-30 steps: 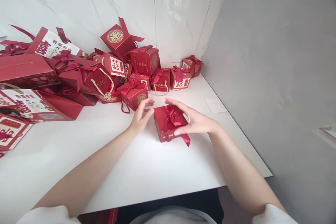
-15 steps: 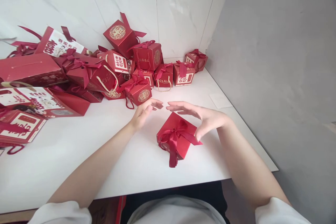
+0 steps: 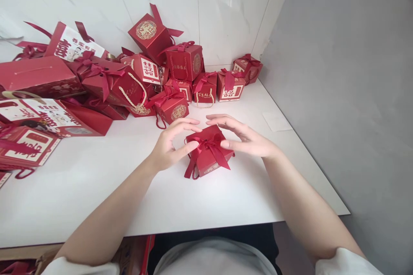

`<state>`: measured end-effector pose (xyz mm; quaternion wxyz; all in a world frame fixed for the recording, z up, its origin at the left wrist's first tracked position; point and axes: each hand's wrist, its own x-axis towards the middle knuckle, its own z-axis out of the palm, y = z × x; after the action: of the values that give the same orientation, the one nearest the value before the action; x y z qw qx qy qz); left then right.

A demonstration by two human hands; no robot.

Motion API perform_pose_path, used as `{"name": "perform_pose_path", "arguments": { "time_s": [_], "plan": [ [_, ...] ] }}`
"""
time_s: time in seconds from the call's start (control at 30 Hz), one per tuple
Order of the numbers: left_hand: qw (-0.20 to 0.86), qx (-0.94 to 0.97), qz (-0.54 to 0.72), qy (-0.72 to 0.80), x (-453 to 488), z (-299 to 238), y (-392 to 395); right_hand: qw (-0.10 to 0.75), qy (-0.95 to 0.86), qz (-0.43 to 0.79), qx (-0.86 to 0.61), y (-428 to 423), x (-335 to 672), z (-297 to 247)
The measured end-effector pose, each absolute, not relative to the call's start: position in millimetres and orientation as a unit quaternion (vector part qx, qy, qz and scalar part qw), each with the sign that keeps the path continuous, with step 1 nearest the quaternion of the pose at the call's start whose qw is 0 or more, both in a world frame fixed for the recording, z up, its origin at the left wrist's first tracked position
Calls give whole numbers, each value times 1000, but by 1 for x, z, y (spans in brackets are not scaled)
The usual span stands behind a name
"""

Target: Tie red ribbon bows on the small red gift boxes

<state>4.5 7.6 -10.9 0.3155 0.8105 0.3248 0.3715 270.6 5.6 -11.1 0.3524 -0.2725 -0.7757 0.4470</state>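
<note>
A small red gift box (image 3: 212,164) with a dark red satin ribbon bow (image 3: 208,142) on its top stands on the white table before me. My left hand (image 3: 172,142) is at the box's left side, fingers curved and apart, its thumb over the left loop of the bow. From the right, my right hand (image 3: 245,137) arches above the box with its thumb by the bow's right loop. Whether either thumb touches the ribbon I cannot tell. Neither hand grips anything. A twisted cord hangs at the box's lower left.
Many similar red boxes with bows and cords, such as one box (image 3: 171,107) just beyond my left hand, are heaped along the tiled wall (image 3: 232,17). A white paper slip (image 3: 276,121) lies to the right, near the grey partition (image 3: 348,73). The table's front edge runs close to my body.
The box has turned and moved slightly away from me and leftward. My left hand has come in to its side, and both thumbs now point at the bow.
</note>
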Motion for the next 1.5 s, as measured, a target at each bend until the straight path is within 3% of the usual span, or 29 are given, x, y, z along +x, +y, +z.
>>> {"name": "perform_pose_path", "arguments": {
  "time_s": [0.13, 0.3, 0.47, 0.6, 0.97, 1.1, 1.37, 1.5],
  "plan": [
    [302, 756, 415, 406, 26, -22, -4, 359, -776, 444, -267, 5, 273, -7],
    [378, 703, 424, 428, 34, -34, -7, 334, -782, 430, -305, 7, 270, -11],
    [413, 697, 398, 429, 33, -33, -5, 364, -701, 518, -330, 11, 262, -20],
    [406, 714, 380, 426, 32, -32, -5, 378, -612, 596, -357, 12, 253, -28],
    [481, 726, 376, 317, 3, -38, 21, 401, -555, 627, -372, 14, 246, -35],
    [427, 755, 362, 340, 0, -32, 21, 398, -564, 617, -378, 14, 246, -36],
    [225, 705, 570, 356, 18, -36, 6, 475, -598, 551, -337, 7, 243, -31],
    [209, 738, 514, 384, 19, -31, 2, 462, -617, 552, -319, 7, 244, -30]
  ]
}}
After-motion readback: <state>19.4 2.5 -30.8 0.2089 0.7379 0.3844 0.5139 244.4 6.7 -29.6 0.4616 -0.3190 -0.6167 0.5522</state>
